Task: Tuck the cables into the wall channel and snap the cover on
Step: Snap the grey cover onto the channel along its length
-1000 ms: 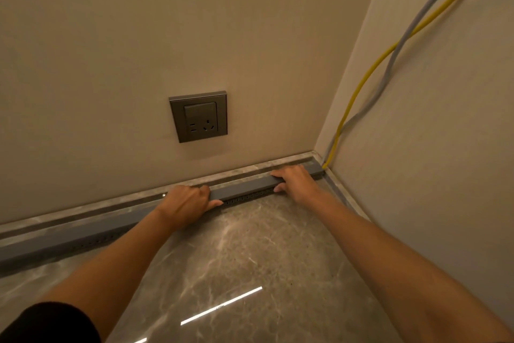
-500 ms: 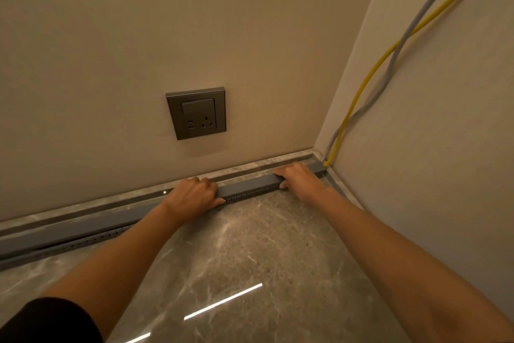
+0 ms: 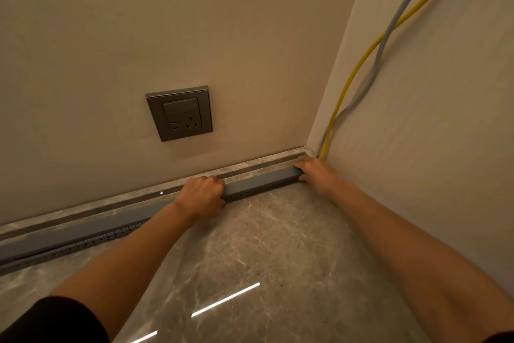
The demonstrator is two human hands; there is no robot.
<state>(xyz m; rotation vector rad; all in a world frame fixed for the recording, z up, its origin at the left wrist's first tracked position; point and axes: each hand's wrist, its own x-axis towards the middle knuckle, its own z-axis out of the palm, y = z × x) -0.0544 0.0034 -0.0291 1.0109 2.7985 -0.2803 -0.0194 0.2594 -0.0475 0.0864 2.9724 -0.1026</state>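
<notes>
Grey channel cover (image 3: 258, 182) is lying along the base of the wall, slotted channel (image 3: 83, 244) showing beneath. Yellow cable (image 3: 351, 75) and grey cable (image 3: 381, 49) are hanging down into the corner.

Grey wall socket (image 3: 179, 113) sits on beige back wall (image 3: 139, 23), above marble skirting (image 3: 250, 162). Glossy marble floor (image 3: 264, 245) shows light streak reflections (image 3: 225, 299) (two visible).
</notes>
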